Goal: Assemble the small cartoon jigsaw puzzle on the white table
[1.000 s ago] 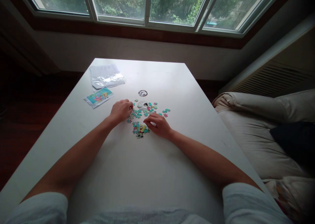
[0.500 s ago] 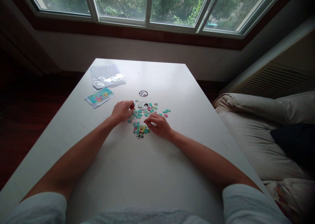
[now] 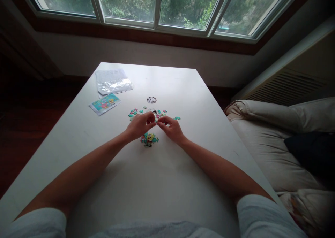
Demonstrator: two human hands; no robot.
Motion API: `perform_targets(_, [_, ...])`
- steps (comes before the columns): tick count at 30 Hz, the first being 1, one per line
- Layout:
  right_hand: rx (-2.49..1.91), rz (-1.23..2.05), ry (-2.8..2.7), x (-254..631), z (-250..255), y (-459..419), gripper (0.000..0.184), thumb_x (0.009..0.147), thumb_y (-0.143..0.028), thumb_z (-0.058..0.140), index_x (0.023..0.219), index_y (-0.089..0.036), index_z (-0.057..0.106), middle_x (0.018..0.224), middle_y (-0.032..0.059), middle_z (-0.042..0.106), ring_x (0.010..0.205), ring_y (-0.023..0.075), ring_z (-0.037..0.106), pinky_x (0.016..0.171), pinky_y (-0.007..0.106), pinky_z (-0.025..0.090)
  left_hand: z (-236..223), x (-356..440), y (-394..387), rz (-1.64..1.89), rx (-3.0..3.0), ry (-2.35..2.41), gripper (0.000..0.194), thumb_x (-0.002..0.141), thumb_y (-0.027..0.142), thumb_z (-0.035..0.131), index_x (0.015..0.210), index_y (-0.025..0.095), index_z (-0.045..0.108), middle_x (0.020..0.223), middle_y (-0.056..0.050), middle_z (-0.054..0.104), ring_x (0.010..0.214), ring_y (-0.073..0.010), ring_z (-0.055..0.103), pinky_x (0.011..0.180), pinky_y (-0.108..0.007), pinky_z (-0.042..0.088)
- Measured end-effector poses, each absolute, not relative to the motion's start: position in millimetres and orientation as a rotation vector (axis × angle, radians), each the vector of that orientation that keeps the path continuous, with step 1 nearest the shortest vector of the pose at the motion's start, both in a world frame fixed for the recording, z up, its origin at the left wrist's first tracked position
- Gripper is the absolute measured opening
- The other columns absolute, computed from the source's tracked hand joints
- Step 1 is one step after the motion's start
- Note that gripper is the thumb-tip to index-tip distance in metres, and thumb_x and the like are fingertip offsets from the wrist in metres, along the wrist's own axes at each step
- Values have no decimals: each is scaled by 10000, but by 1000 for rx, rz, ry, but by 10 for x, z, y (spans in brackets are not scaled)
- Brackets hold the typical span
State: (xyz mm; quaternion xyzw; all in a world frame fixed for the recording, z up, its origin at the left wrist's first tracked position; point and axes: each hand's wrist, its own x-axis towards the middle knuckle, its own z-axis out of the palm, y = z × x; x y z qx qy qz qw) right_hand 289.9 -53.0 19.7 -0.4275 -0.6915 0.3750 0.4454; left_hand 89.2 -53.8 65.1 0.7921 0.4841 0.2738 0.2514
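Joined puzzle section: yellow figure, teal and pink parts, uneven outline; flat between the table's side edges. Left hand, right hand: fingertips close together; grip cannot be told.

daylight from the window ahead, dim room, dark corners, pale glare on the far tabletop, soft shadows nearer, wide-angle stretching at the edges, small details soft
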Motion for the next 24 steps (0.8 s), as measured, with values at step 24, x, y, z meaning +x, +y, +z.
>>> perform_targets(24, [-1006,1150,-1802,2852,140,-381,174,842,-359,719,923,-210,683,838,7,731,748,151,650,697,286,510,321,791,-1568,284,2790,1184,505,956,340,588,1438,207,509,1503,-129,527,1399,-312,454,1152,-477,378])
